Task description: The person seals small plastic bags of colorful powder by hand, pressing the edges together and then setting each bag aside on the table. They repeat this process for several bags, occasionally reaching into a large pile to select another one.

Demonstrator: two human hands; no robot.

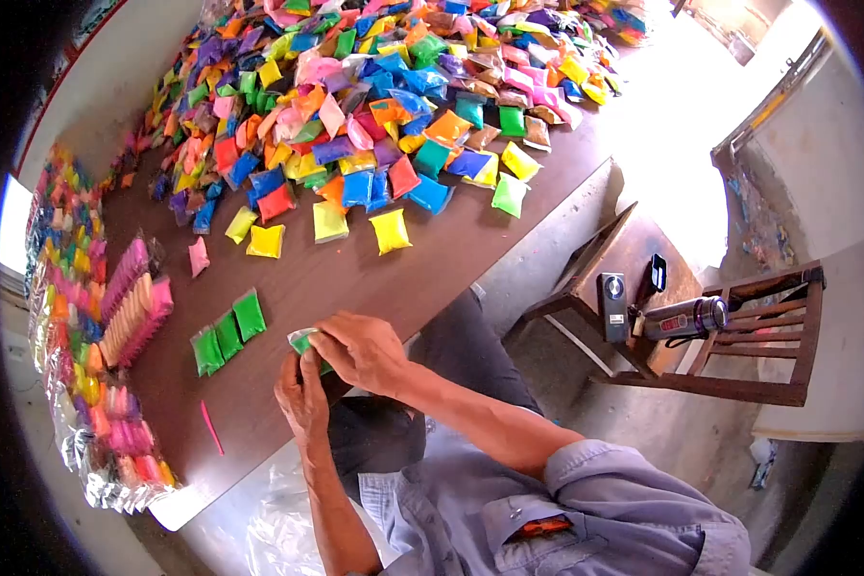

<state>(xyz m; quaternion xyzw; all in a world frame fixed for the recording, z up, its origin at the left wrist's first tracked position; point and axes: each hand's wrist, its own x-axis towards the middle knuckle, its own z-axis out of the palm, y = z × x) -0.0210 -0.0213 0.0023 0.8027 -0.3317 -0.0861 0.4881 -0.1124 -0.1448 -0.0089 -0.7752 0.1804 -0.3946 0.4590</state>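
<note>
Left hand [302, 396] and right hand [363, 353] pinched the packet [301, 340]: it looked light, squashy, slick, best gripped by its edges!

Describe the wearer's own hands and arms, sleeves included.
The left hand and right hand are bare, with no gloves, and no watch or bracelet shows at the wrists. The right forearm is uncovered up to a loose, wide grey-blue sleeve that ends near the elbow. The left forearm is uncovered too; its sleeve isn't clear.
</note>
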